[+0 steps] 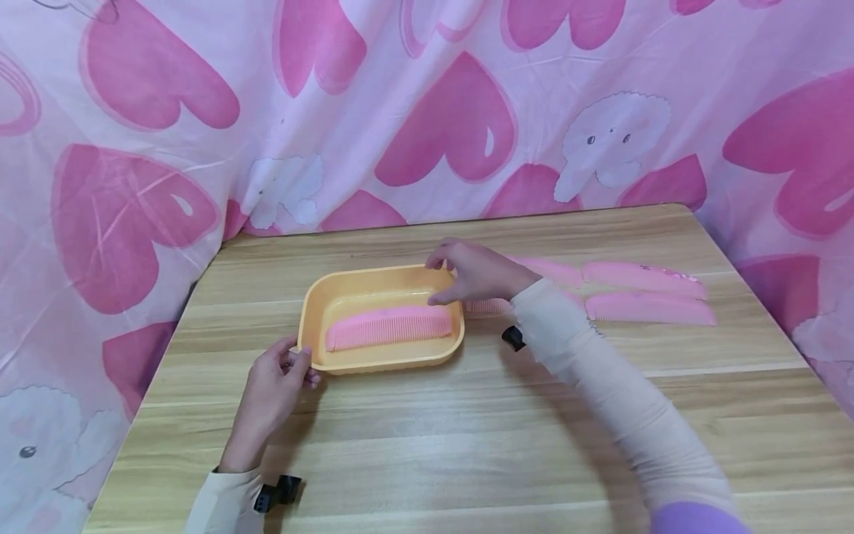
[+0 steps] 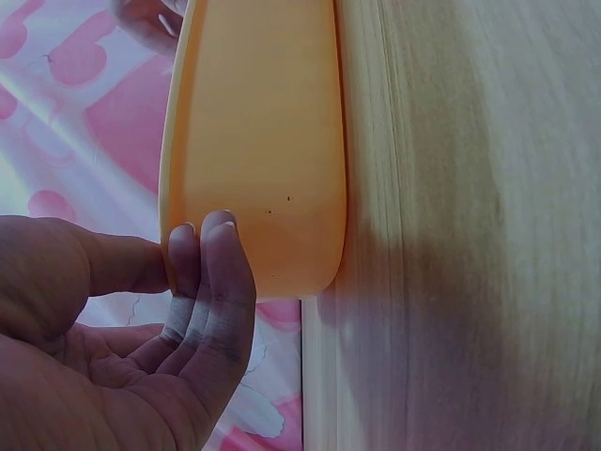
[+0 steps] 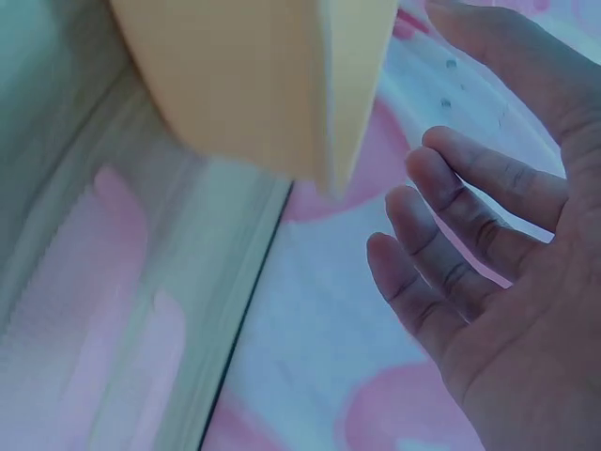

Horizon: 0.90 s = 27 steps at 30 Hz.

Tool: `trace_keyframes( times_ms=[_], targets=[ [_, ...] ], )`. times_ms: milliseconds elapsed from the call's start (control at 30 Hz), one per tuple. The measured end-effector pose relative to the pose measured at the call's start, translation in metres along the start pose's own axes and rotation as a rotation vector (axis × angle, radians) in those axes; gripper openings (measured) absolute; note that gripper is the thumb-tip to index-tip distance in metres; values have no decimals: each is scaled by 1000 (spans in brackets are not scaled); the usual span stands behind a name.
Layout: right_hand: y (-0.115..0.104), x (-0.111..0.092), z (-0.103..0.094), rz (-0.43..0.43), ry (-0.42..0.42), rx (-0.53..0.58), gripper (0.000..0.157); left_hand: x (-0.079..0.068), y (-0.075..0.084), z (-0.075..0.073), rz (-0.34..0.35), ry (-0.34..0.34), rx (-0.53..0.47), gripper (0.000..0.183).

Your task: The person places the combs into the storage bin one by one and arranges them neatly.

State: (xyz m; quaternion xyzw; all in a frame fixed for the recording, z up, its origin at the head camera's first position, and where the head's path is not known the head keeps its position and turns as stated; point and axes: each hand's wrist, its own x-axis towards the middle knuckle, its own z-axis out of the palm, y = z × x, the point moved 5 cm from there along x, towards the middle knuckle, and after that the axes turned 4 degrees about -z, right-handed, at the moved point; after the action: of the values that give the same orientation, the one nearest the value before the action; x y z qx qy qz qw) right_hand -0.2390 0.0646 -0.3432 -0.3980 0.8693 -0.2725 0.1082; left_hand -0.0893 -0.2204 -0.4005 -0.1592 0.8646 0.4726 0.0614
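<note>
A yellow-orange plastic tray stands on the wooden table with one pink comb lying inside, teeth toward the front. At the tray's front left corner my left hand pinches the rim; the left wrist view shows thumb and fingers on either side of the tray wall. My right hand is over the tray's right end, fingers spread and loosely bent. Nothing lies in that palm in the right wrist view, where the hand is apart from the tray.
Several more pink combs lie right of the tray in two rows, including a front comb and a back comb; my right hand and sleeve partly cover others. A pink heart-patterned curtain hangs behind the table.
</note>
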Motion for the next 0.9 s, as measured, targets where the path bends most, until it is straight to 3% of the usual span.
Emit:
trace_keyframes(
  times_ms=[333,567,900],
  targets=[
    [32,-36,-24,15,46,20,54,-1,-1,0,-15,5,9,49],
    [54,-64,-34,136,65,26,57,-2,0,-1,-5,9,14,49],
    [79,-98,-38,218,37,17,62,-1,0,0,7,8,15,50]
  ],
)
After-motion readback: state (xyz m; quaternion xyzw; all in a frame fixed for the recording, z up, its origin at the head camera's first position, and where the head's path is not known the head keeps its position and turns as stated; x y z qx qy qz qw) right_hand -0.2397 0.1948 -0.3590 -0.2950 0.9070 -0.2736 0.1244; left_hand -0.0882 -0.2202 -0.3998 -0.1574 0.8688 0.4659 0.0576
